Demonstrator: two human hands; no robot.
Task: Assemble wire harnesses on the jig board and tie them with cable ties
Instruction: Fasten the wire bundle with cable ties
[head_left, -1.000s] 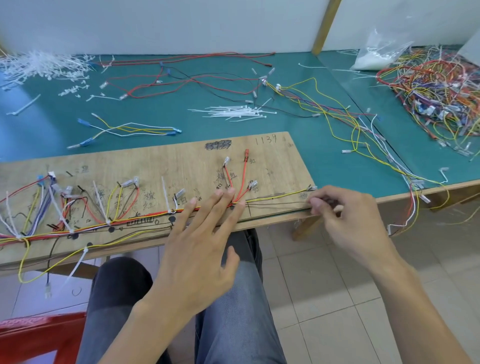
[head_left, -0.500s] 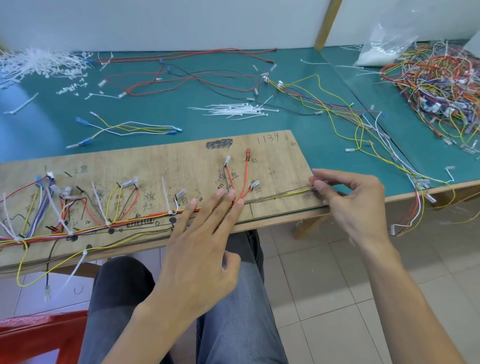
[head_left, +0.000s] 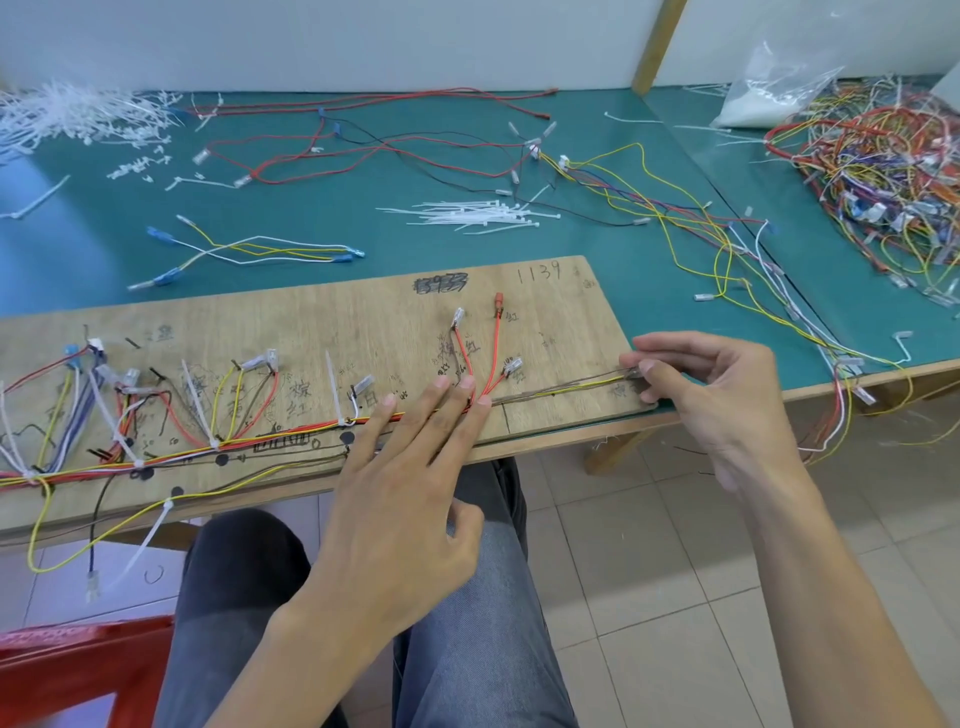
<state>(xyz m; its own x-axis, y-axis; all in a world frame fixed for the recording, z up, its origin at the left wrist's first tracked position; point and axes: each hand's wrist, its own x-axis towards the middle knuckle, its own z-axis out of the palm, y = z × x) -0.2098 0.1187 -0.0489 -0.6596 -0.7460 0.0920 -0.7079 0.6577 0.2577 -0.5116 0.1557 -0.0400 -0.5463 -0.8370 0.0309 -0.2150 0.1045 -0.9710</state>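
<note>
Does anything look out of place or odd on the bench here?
Nothing damaged. At the left of the jig board, a yellow wire loop and a dark wire's connector dangle off the near edge; the cable tie there has a long untrimmed tail. Loose wires spill over the right edge of the table.

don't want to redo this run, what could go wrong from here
The yellow and brown wires have no tie between the left hand, pressing them flat, and the right hand, pinching their ends; letting go could let them spring off line. The spare cable ties lie beyond the board, so reaching for one probably frees a hand.
</note>
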